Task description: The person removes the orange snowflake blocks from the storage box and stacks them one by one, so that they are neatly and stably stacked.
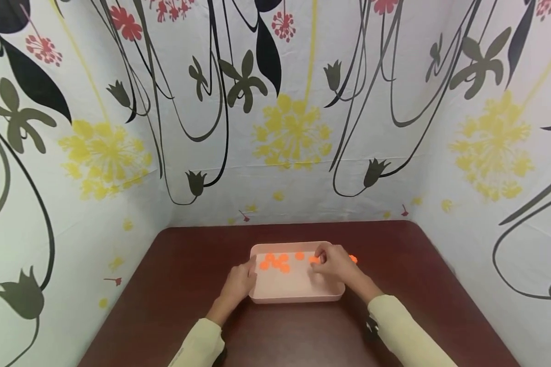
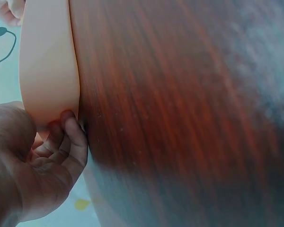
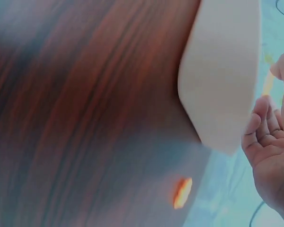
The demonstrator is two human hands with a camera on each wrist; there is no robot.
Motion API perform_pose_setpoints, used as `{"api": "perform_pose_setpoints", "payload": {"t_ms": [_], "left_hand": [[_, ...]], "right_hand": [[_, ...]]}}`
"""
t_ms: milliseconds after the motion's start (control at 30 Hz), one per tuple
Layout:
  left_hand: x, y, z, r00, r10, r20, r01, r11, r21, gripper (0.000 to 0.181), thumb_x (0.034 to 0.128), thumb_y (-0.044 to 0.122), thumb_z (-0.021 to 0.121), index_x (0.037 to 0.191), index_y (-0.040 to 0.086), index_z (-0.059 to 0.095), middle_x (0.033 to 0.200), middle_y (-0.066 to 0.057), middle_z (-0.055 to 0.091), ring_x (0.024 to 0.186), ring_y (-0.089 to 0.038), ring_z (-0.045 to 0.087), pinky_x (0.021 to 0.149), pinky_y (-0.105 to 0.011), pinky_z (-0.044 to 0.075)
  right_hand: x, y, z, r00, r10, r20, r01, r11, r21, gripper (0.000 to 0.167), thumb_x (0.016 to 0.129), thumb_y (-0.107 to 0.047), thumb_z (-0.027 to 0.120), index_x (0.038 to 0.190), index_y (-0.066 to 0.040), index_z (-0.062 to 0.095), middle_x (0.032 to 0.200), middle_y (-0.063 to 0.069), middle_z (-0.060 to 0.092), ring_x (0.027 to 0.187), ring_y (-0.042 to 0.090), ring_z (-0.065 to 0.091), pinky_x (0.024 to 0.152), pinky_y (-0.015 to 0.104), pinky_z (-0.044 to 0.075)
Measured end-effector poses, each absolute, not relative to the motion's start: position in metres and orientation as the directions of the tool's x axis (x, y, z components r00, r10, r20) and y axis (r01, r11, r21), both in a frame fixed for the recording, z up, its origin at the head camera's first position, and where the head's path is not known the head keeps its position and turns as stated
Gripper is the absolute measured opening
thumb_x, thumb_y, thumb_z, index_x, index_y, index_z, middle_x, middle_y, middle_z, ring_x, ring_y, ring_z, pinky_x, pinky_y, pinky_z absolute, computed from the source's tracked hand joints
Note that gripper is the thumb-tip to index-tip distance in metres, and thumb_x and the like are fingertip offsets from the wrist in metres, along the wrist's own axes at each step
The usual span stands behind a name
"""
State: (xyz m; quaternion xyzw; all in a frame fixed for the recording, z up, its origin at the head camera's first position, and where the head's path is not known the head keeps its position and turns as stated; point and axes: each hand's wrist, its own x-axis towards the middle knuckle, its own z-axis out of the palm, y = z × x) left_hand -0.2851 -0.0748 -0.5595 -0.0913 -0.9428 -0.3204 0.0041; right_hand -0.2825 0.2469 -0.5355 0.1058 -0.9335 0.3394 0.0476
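Pinched between the thumb and forefinger of the right hand [image 1: 336, 262] is a small, flat, bright orange piece [image 1: 313, 260], showing at the fingertips above the right part of a shallow, pale pink rectangular tray with rounded corners [image 1: 298, 293]. Seen from the right wrist, that piece is a thin glowing strip between the two tips, and the other fingers curl loosely below it. The left hand [image 1: 239, 281] holds the tray by its left side, its forefinger lying along the rim; the left wrist view shows the remaining fingers bent, with tips against the outer wall near a corner.

Inside the tray, toward the back left, a cluster of flat orange pieces [image 1: 276, 263] lies close together, some touching; their exact outlines are too small to make out. One separate orange disc [image 1: 299, 256] lies between this cluster and the right hand. Another orange bit [image 3: 183, 193] rests outside the tray, on the tabletop just beyond its right side, partly hidden by the right hand in the head view.

Under everything is a dark reddish-brown, wood-grained table [image 1: 202, 255]. White cloth printed with yellow, red, grey-green and black flowers and stems [image 1: 294, 199] surrounds it, and pale cream sleeves [image 1: 406, 326] cover both forearms.
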Motion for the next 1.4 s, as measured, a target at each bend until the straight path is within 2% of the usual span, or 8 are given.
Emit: {"api": "perform_pose_setpoints", "payload": {"t_ms": [167, 233, 467, 667, 900, 1033, 1267, 1400], "left_hand": [[-0.287, -0.078, -0.561, -0.98, 0.175, 0.1, 0.2, 0.778, 0.596, 0.055, 0.1011, 0.011, 0.06, 0.155, 0.007, 0.053, 0.132, -0.021, 0.072, 0.093, -0.019, 0.063, 0.078, -0.036, 0.053], [-0.288, -0.078, -0.562, -0.98, 0.175, 0.098, 0.198, 0.775, 0.6, 0.055, 0.1011, 0.01, 0.06, 0.156, 0.007, 0.053, 0.131, -0.02, 0.072, 0.091, -0.02, 0.063, 0.079, -0.037, 0.053], [-0.286, -0.076, -0.565, -0.98, 0.18, 0.084, 0.193, 0.761, 0.619, 0.056, 0.1022, 0.01, 0.06, 0.157, 0.007, 0.051, 0.079, -0.014, 0.063, 0.077, -0.019, 0.057, 0.075, -0.035, 0.051], [-0.284, -0.076, -0.566, -0.982, 0.166, 0.09, 0.186, 0.758, 0.626, 0.055, 0.1018, 0.01, 0.062, 0.156, 0.006, 0.052, 0.132, -0.022, 0.072, 0.095, -0.02, 0.064, 0.081, -0.038, 0.054], [-0.285, -0.075, -0.563, -0.982, 0.164, 0.089, 0.184, 0.767, 0.615, 0.056, 0.1016, 0.009, 0.06, 0.157, 0.008, 0.051, 0.115, -0.019, 0.074, 0.077, -0.019, 0.057, 0.073, -0.034, 0.05], [-0.284, -0.075, -0.563, -0.983, 0.16, 0.092, 0.183, 0.769, 0.612, 0.056, 0.1015, 0.01, 0.06, 0.156, 0.008, 0.052, 0.129, -0.019, 0.072, 0.082, -0.019, 0.057, 0.074, -0.034, 0.049], [-0.285, -0.074, -0.563, -0.984, 0.16, 0.075, 0.172, 0.773, 0.611, 0.056, 0.1035, 0.01, 0.06, 0.158, 0.009, 0.05, 0.097, -0.018, 0.072, 0.072, -0.019, 0.056, 0.069, -0.032, 0.049], [-0.285, -0.074, -0.565, -0.985, 0.15, 0.081, 0.168, 0.774, 0.61, 0.055, 0.1036, 0.011, 0.061, 0.157, 0.01, 0.051, 0.118, -0.019, 0.075, 0.084, -0.019, 0.061, 0.075, -0.033, 0.052]], "right_hand": [[-0.28, 0.273, -0.524, -0.971, -0.132, 0.197, -0.228, 0.75, -0.621, 0.03, 0.082, -0.021, 0.088, 0.102, -0.01, 0.069, 0.077, -0.002, 0.059, 0.066, 0.012, 0.051, 0.058, 0.025, 0.042], [-0.279, 0.286, -0.523, -0.972, -0.104, 0.209, -0.214, 0.755, -0.62, 0.029, 0.082, -0.02, 0.088, 0.1, -0.009, 0.069, 0.077, -0.001, 0.06, 0.066, 0.012, 0.052, 0.058, 0.024, 0.042], [-0.278, 0.333, -0.538, -0.972, -0.012, 0.233, -0.153, 0.79, -0.594, 0.031, 0.081, -0.021, 0.087, 0.098, -0.007, 0.066, 0.074, 0.001, 0.059, 0.062, 0.012, 0.05, 0.054, 0.025, 0.042], [-0.278, 0.353, -0.551, -0.983, 0.013, 0.181, -0.097, 0.804, -0.587, 0.036, 0.082, -0.025, 0.089, 0.099, -0.005, 0.064, 0.073, 0.002, 0.058, 0.062, 0.013, 0.05, 0.054, 0.026, 0.042], [-0.284, 0.356, -0.559, -0.993, -0.001, 0.12, -0.074, 0.796, -0.601, 0.031, 0.084, -0.019, 0.085, 0.102, -0.003, 0.065, 0.077, 0.003, 0.061, 0.063, 0.013, 0.052, 0.054, 0.025, 0.044], [-0.287, 0.357, -0.565, -0.994, -0.012, 0.112, -0.077, 0.798, -0.597, 0.03, 0.086, -0.018, 0.084, 0.104, -0.002, 0.066, 0.079, 0.004, 0.061, 0.065, 0.015, 0.052, 0.054, 0.026, 0.044], [-0.289, 0.359, -0.57, -0.99, -0.028, 0.14, -0.104, 0.81, -0.578, 0.027, 0.087, -0.015, 0.083, 0.104, 0.0, 0.068, 0.078, 0.004, 0.062, 0.066, 0.014, 0.052, 0.056, 0.025, 0.042], [-0.29, 0.358, -0.571, -0.988, -0.031, 0.152, -0.112, 0.818, -0.563, 0.028, 0.089, -0.019, 0.084, 0.103, -0.001, 0.069, 0.077, 0.003, 0.062, 0.067, 0.014, 0.052, 0.056, 0.025, 0.042]]}}
